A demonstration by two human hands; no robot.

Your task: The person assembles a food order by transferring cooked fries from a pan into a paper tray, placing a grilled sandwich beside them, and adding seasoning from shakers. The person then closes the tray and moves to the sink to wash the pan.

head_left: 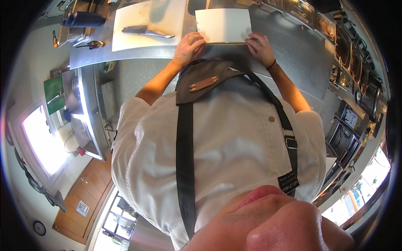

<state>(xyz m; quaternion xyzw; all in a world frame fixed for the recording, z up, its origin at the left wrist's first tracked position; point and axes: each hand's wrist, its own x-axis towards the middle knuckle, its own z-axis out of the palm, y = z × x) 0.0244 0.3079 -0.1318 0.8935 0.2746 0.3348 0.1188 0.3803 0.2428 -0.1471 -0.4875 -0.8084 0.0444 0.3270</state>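
Observation:
A flat white rectangular panel (222,25) lies at the near edge of the metal worktop, a thin yellowish strip along its near side. The frame does not show whether it is a sheet, a booklet or a box lid. Curled fingers of my left hand (190,48) grip its near left corner. At the near right corner, my right hand (260,48) holds it the same way, with a dark band round the wrist. Left of my left hand, a knife (147,31) rests on a white cutting board (125,43).
The metal worktop (293,52) reaches right to several containers (300,11) along its far right edge. At the far left are a dark blue bottle (83,19) and a small dark tool (95,44). A green board (54,94) hangs by shelving on the left.

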